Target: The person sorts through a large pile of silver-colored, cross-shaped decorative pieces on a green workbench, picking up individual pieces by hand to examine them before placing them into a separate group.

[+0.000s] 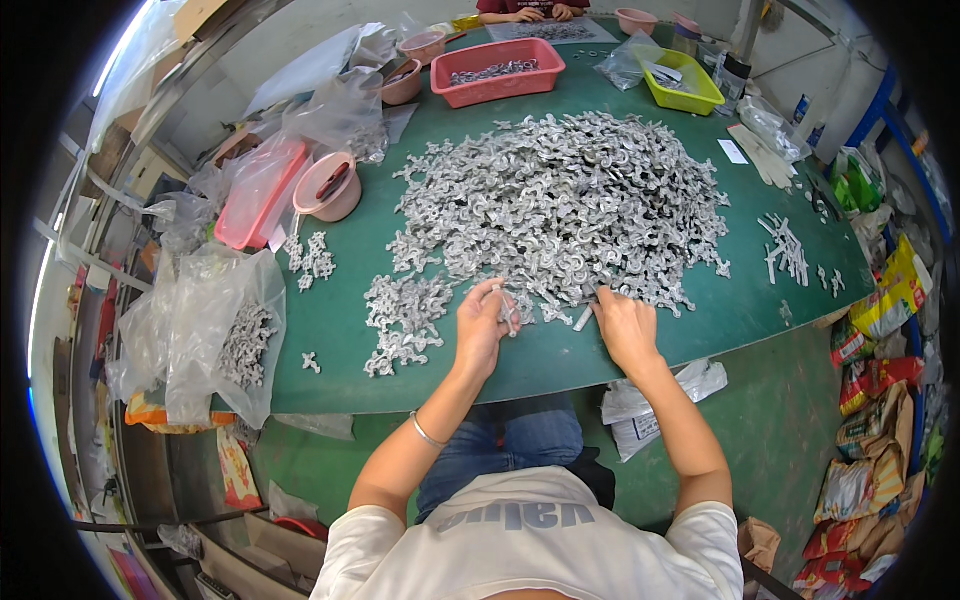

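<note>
A large heap of small grey cast metal parts (560, 200) covers the middle of the green table (530, 365). At its near edge, my left hand (483, 322) has its fingers closed around a small grey metal part (507, 312), partly hidden by them. To the right, my right hand (627, 325) pinches a short pale stick (583, 318) that points down toward the tabletop. Left of my left hand lies a smaller pile of the same parts (405, 315). One loose part (311, 362) rests apart, farther left.
A clear plastic bag of parts (250, 345) sits at the left table edge, near a pink bowl (345, 200). Pink (465, 92) and yellow-green (700, 100) trays stand at the back, before another person's hands (545, 14). Pale sticks (787, 248) and gloves (762, 157) lie right.
</note>
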The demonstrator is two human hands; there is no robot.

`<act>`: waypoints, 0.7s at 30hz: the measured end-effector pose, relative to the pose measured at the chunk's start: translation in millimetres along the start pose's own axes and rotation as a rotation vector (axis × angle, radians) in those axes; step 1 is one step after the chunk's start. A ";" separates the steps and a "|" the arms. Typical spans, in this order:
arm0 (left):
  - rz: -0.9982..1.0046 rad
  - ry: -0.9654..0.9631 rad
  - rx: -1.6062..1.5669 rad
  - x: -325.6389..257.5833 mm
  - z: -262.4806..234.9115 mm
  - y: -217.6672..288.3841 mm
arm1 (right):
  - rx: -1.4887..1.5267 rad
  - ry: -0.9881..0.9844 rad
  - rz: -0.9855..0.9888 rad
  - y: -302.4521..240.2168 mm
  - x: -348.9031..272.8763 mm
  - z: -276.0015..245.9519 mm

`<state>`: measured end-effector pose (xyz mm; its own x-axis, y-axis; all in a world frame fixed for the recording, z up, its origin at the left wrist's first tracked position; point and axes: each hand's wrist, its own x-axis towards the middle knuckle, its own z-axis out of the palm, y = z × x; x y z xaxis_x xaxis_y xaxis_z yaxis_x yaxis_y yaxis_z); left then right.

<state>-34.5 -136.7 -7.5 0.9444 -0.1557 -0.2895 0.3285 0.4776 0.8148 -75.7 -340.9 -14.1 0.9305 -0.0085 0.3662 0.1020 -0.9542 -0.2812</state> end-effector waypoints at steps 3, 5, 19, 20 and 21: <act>0.055 -0.134 0.164 4.5 -5.2 -1.7 | 0.061 -0.010 -0.045 3.9 1.6 -13.0; 0.047 -0.130 0.641 -0.8 2.8 -1.7 | 0.127 -0.066 -0.016 9.2 1.6 -27.7; 0.699 0.005 1.536 19.0 21.0 8.7 | 0.076 -0.143 0.076 32.8 -17.0 -43.8; 0.700 0.001 1.535 18.2 22.3 11.1 | 0.074 -0.142 0.078 32.9 -19.2 -44.1; 0.672 -0.011 1.588 16.7 22.7 14.4 | 0.078 -0.163 0.075 29.7 -20.0 -45.6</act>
<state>-13.7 -152.0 10.7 0.9081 -0.3108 0.2808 -0.4100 -0.7965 0.4444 -107.3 -382.6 10.7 0.9805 -0.0245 0.1951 0.0511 -0.9264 -0.3730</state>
